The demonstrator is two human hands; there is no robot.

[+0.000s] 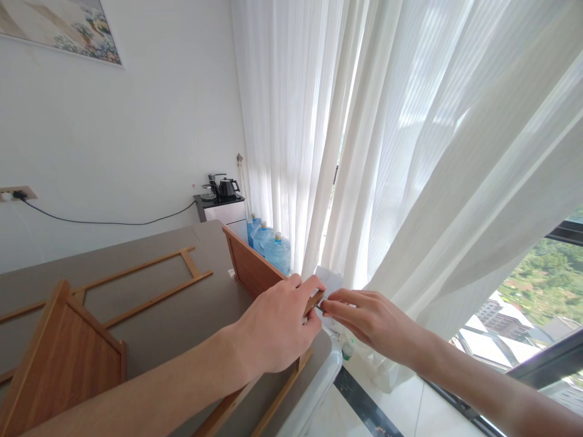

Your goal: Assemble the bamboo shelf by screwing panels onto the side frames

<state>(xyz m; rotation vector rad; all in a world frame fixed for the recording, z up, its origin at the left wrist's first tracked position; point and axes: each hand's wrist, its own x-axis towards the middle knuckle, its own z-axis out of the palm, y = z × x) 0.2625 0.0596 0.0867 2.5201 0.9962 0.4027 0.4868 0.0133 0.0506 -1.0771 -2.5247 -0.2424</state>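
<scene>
A brown wooden board (pixel 253 265) stands on edge on the grey table (pixel 168 315), near its right side. My left hand (pixel 282 321) is closed around the near end of a wooden part (pixel 314 300) in line with that board. Whether the two are joined is hidden by my fingers. At the tip of this wood, my right hand (pixel 364 315) pinches a small metallic piece (pixel 319 305), mostly covered by the fingertips. A second wooden panel (pixel 68 358) rises at the lower left. Thin wooden frame bars (pixel 159 298) lie flat behind it, and more bars (pixel 285 394) show below my left wrist.
Beyond the table stands a small cabinet (pixel 224 212) with a black kettle (pixel 228 188) on top. Blue water jugs (pixel 276 252) are beside it. White curtains (pixel 387 152) hang close on the right, near the window. A black cord (pixel 113 223) runs along the wall.
</scene>
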